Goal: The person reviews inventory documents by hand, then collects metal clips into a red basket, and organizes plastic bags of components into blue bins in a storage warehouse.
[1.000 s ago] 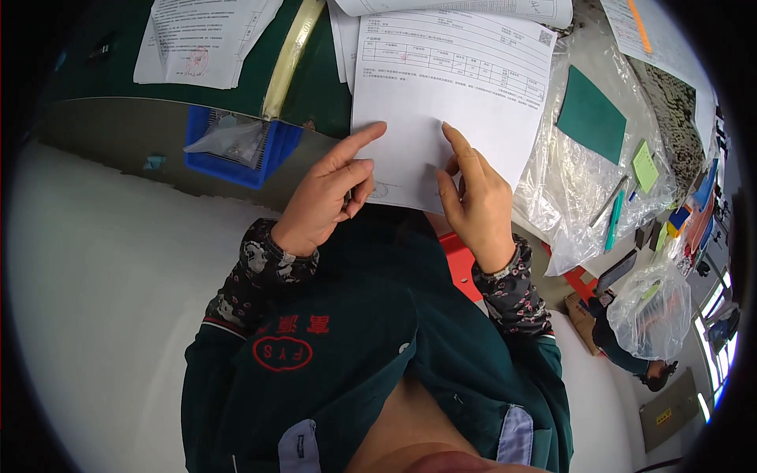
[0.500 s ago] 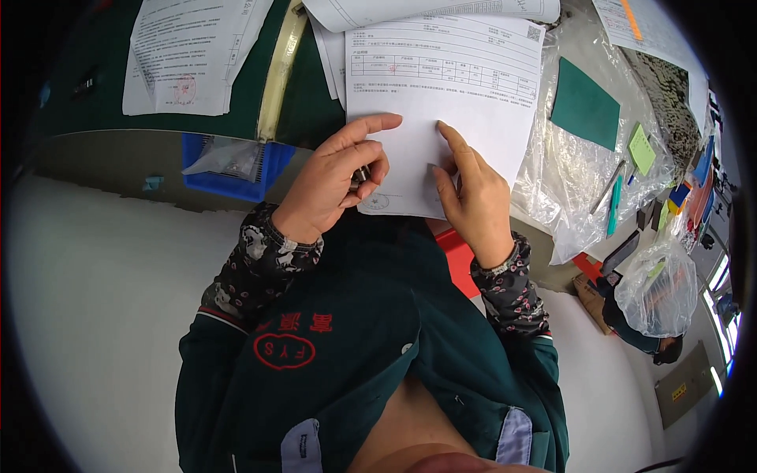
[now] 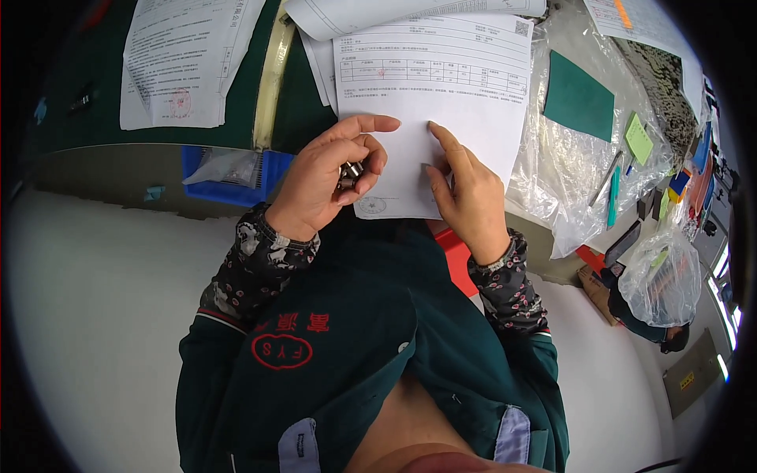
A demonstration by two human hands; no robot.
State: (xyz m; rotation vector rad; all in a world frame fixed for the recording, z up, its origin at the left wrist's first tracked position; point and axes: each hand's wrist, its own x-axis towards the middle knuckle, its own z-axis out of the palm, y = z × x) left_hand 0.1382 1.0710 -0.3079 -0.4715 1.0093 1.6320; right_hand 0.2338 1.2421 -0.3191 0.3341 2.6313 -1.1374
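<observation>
My left hand is curled around several small shiny metal cylindrical parts, with its index finger stretched out over the paper. Too little of the parts shows to tell their exact kind. To its right, my right hand has its index finger and thumb apart and holds nothing. That index fingertip points at the blank lower part of a printed sheet with a table and a round stamp. Both hands are over this sheet, near its lower edge.
A rolled-back page lies across the sheet's top. Another printed sheet is on the dark green surface at left, above a blue bin with a clear bag. At right, clear plastic carries a green card, sticky notes and pens.
The left hand has turned slightly, so more of the metal parts show. The right hand has shifted a little left. The whole view has moved slightly.
</observation>
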